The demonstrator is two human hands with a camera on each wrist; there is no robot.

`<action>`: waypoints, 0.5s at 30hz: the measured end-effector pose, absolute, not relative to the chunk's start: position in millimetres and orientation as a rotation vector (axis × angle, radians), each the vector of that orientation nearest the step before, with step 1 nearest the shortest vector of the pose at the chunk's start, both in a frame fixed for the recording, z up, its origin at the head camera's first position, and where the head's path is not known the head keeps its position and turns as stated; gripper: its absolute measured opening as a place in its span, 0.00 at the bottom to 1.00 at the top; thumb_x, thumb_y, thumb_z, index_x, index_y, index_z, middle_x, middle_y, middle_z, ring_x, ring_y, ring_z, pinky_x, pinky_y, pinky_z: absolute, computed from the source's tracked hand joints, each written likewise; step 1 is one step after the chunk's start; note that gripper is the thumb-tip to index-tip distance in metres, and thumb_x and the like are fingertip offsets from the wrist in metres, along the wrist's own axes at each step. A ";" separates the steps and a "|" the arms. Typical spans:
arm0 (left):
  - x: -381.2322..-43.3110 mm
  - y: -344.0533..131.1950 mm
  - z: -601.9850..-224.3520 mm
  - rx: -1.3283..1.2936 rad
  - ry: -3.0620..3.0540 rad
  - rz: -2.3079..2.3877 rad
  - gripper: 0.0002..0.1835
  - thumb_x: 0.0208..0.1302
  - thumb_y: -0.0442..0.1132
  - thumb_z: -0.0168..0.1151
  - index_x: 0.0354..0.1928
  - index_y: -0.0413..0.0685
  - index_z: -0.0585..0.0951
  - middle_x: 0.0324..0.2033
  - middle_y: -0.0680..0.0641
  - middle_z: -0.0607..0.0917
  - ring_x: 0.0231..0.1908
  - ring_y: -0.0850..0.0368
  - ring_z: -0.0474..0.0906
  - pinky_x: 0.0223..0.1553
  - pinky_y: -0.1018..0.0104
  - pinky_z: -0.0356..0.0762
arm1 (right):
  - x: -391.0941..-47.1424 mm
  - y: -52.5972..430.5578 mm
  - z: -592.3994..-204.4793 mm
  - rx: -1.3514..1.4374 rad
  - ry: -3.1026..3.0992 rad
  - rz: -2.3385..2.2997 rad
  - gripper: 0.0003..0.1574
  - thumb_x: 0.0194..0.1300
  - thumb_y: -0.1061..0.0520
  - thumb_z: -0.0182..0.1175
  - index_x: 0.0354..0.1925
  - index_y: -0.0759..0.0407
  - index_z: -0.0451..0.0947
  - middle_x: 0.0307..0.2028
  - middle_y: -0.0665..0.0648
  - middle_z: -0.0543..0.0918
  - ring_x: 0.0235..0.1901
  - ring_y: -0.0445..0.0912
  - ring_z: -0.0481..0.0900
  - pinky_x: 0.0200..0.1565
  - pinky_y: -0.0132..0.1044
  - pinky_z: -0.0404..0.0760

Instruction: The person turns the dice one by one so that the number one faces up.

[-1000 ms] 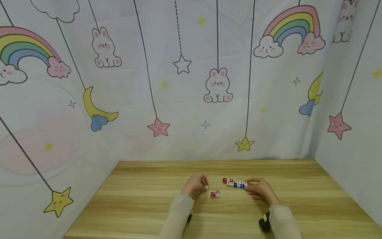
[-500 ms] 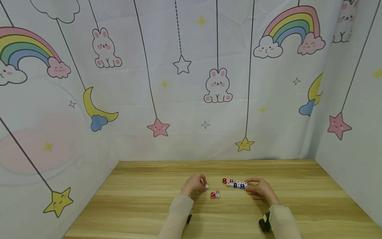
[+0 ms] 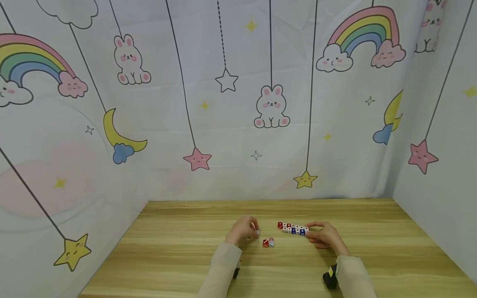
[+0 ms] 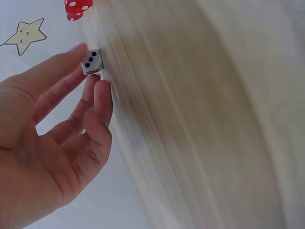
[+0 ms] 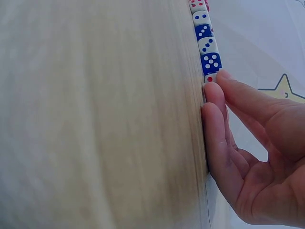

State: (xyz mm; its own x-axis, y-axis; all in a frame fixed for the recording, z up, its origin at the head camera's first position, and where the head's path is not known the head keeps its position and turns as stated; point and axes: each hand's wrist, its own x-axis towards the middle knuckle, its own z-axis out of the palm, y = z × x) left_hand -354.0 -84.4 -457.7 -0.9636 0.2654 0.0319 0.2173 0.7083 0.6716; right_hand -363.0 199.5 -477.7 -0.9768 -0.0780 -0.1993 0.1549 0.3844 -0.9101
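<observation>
My left hand [image 3: 243, 229] pinches a white die [image 4: 92, 62] with blue pips between thumb and fingertips, three pips facing the left wrist camera. To the right lie two side-by-side rows of red, white and blue dice [image 3: 293, 231]. At their right end is my right hand [image 3: 325, 236], with thumb and fingers on the end. In the right wrist view its fingertips pinch a white die [image 5: 209, 78] with one red pip, behind a blue die [image 5: 211, 62] showing five. Between the hands, nearer me, sit a red die [image 3: 266, 243] and a white one [image 3: 271, 244].
The dice lie on a wood-grain table [image 3: 179, 256]. A white cloth backdrop [image 3: 231, 182] printed with rabbits, stars and rainbows stands behind and at both sides. A black device [image 3: 330, 278] is at the right wrist.
The die in my left hand has turned between the fingertips, now showing a different face, with the hand shifting only slightly. My right hand and the rows of dice stay in place.
</observation>
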 end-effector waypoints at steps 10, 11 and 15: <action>-355.1 -87.1 -457.5 0.409 2.838 1.108 0.04 0.54 0.33 0.61 0.31 0.39 0.80 0.26 0.43 0.81 0.21 0.57 0.74 0.20 0.69 0.70 | -365.2 199.1 -477.9 0.097 2.442 -1.615 0.24 0.52 0.61 0.63 0.50 0.64 0.73 0.16 0.48 0.78 0.18 0.37 0.77 0.20 0.33 0.77; -355.3 -87.2 -457.7 0.412 2.835 1.108 0.04 0.54 0.33 0.62 0.31 0.39 0.80 0.26 0.43 0.81 0.21 0.56 0.74 0.19 0.69 0.70 | -365.2 199.2 -477.9 0.098 2.440 -1.617 0.24 0.52 0.61 0.63 0.50 0.64 0.73 0.16 0.48 0.78 0.18 0.37 0.77 0.19 0.32 0.77; -356.5 -87.5 -458.7 0.428 2.818 1.117 0.04 0.52 0.32 0.64 0.30 0.38 0.81 0.26 0.42 0.82 0.21 0.55 0.74 0.19 0.69 0.70 | -364.7 199.5 -477.5 0.087 2.435 -1.614 0.25 0.52 0.61 0.63 0.50 0.64 0.72 0.16 0.48 0.78 0.18 0.37 0.77 0.19 0.32 0.77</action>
State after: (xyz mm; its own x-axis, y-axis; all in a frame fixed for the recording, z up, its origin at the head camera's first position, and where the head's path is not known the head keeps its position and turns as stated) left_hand -356.5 -87.5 -458.7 -0.9578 0.2860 0.0284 0.2277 0.6951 0.6819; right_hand -364.7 199.5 -477.5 -0.9744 -0.0706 -0.2134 0.1690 0.3955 -0.9028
